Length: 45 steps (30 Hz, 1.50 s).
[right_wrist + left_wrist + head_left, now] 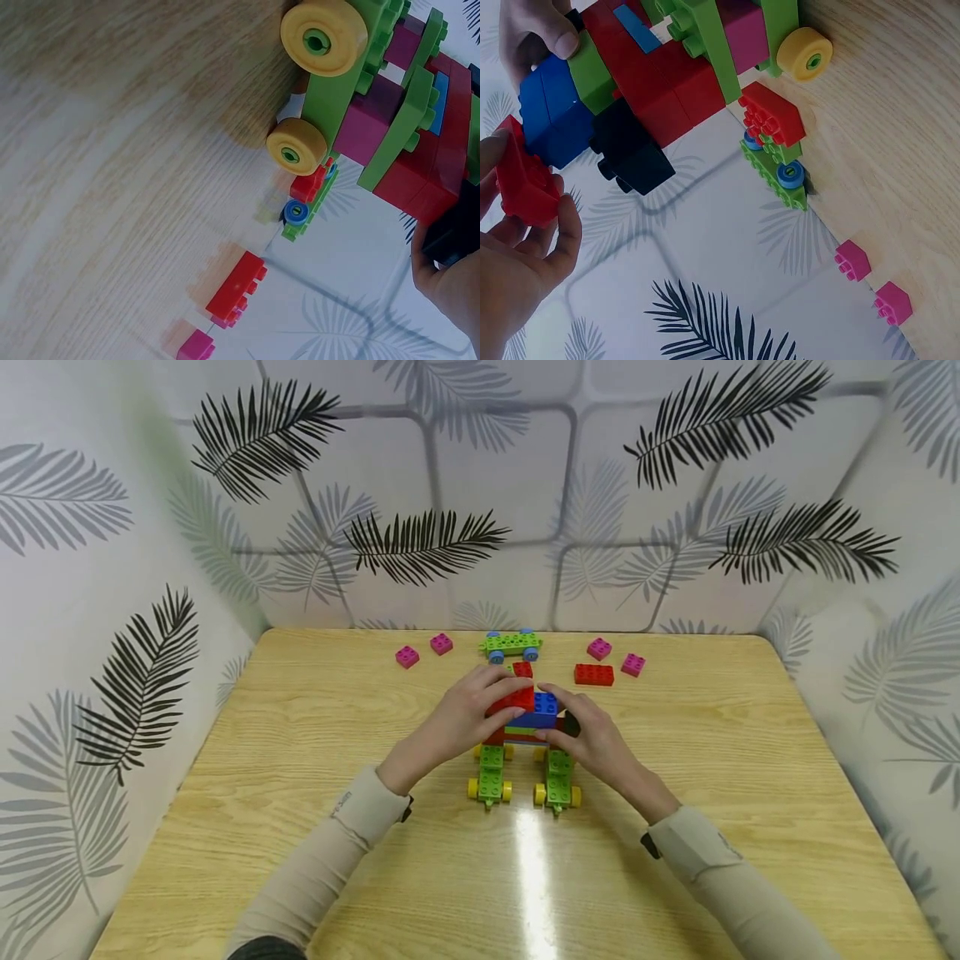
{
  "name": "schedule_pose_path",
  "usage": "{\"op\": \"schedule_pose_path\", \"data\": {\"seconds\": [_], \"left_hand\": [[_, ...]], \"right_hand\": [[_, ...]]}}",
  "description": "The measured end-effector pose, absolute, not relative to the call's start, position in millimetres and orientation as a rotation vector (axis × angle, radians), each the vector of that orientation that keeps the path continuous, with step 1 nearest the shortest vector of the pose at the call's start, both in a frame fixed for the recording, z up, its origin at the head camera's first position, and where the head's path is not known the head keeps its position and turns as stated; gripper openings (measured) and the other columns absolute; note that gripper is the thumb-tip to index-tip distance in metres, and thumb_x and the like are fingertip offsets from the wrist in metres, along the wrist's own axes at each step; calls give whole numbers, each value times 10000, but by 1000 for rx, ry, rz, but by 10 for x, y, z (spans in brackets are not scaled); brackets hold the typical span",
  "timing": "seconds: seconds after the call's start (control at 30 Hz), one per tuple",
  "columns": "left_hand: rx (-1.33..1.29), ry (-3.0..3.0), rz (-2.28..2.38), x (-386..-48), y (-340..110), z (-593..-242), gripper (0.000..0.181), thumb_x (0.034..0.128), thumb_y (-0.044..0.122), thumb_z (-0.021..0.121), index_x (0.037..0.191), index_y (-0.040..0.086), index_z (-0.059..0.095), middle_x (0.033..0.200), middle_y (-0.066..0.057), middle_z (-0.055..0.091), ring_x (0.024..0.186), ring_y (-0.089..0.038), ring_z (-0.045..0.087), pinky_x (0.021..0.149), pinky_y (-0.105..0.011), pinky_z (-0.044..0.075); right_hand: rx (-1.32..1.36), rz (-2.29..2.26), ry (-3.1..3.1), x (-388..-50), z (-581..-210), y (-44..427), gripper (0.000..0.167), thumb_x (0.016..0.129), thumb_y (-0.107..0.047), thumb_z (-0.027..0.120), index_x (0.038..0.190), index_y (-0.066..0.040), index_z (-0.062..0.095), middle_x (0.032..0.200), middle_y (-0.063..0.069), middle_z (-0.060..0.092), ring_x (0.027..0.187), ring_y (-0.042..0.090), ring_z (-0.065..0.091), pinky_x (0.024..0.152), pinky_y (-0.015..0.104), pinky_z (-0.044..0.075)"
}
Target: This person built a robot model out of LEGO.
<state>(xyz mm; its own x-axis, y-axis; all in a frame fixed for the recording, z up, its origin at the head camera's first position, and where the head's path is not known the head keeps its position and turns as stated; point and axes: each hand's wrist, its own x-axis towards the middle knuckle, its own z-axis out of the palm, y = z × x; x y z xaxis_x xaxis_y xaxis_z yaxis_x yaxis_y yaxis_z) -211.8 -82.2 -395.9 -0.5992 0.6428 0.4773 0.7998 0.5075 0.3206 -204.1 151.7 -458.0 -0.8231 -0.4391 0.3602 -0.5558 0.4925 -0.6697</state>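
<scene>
A tall toy-brick build stands at the table's centre on two green wheeled bases (pixel 491 772) with yellow wheels (pixel 324 37). Its upper part has red bricks (pixel 641 64), a green brick (pixel 591 73), a black brick (pixel 634 154) and, on top, a blue brick (pixel 553 112). My left hand (pixel 472 712) grips a red brick (pixel 526 180) between thumb and fingers, against the blue brick's studded top. From the other side my right hand (pixel 596 737) holds the build near the blue brick, thumb in front. Its fingers are partly hidden behind the bricks.
Behind the build sits a green base with blue wheels (pixel 512 645), and a small red brick (pixel 522 669) is near it. Pink bricks (pixel 407 657) lie at the back left. Further pink bricks (pixel 633 664) and a long red brick (pixel 594 674) lie at the back right.
</scene>
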Motion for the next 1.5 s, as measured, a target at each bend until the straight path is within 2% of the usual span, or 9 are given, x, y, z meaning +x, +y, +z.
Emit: {"op": "schedule_pose_path", "data": {"seconds": [0.4, 0.67, 0.8, 1.03, 1.17, 1.5], "left_hand": [[-1210, -2493, -762, -2165, -839, -4008, 357, 932, 169, 650, 1281, 103, 625, 1138, -76, 580, 1038, -203, 509, 886, -298, 472], [-1245, -2488, -855, -2184, -850, -4059, 357, 936, 138, 636, 1289, 86, 617, 1149, -90, 571, 1041, -207, 516, 892, -298, 482], [-1264, -2477, -807, -2195, -848, -4076, 387, 905, 147, 675, 1281, 77, 615, 1134, -90, 574, 1026, -203, 522, 881, -292, 488], [-1247, -2473, -662, -2180, -831, -4127, 565, 808, 166, 779, 1327, 92, 566, 1167, -107, 553, 1067, -229, 509, 930, -329, 476], [-1226, -2459, -667, -2178, -830, -4161, 548, 812, 149, 776, 1319, 97, 574, 1170, -103, 556, 1089, -228, 505, 949, -338, 470], [-1224, -2428, -697, -2166, -846, -4199, 546, 837, 159, 750, 1345, 123, 553, 1164, -89, 553, 1098, -211, 490, 948, -301, 463]], "right_hand": [[857, 1253, -2596, -2031, -4566, 1512, 660, 857, -130, 727, 1445, -133, 428, 1201, 133, 594, 1043, 265, 554, 859, 453, 517], [850, 1258, -2598, -2030, -4586, 1508, 666, 858, -139, 725, 1451, -154, 423, 1204, 133, 590, 1041, 265, 560, 855, 449, 523], [842, 1251, -2601, -2023, -4591, 1509, 679, 853, -129, 729, 1455, -170, 418, 1211, 135, 586, 1050, 271, 559, 861, 451, 522], [829, 1243, -2607, -2014, -4593, 1511, 697, 850, -127, 733, 1462, -192, 406, 1235, 138, 579, 1076, 283, 549, 881, 468, 512], [836, 1226, -2600, -2018, -4602, 1505, 701, 848, -133, 736, 1463, -193, 406, 1263, 142, 571, 1087, 287, 546, 884, 474, 509], [838, 1230, -2582, -2026, -4601, 1486, 687, 844, -126, 741, 1451, -178, 424, 1212, 153, 588, 1046, 279, 555, 852, 457, 524]]}}
